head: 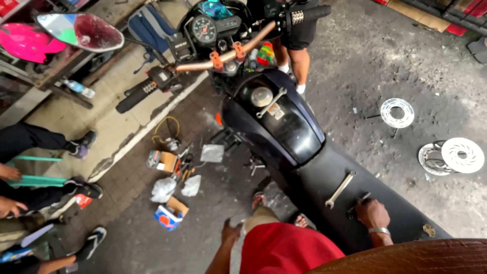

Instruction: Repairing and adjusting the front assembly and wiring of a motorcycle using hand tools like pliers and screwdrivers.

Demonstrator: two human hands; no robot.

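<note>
I see a dark motorcycle (pixel 284 127) whose black seat (pixel 324 187) carries a silver wrench (pixel 340 189). Just beside it my right hand (pixel 372 213) rests, fingers closed on a small dark tool (pixel 359 202). My left hand (pixel 231 234) hangs by my knee, its grip indiscernible.

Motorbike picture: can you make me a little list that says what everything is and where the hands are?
Place: workshop floor
Motorbike: dark, seen from above
Seat: a spanner lies on it
Tank: another spanner lies by the cap
Right hand: rests on the seat, touching a small dark tool
Left hand: low beside the bike, holding nothing I can see
Floor left: small boxes and bags
Floor right: round metal discs
Other people: legs at the left edge
</note>
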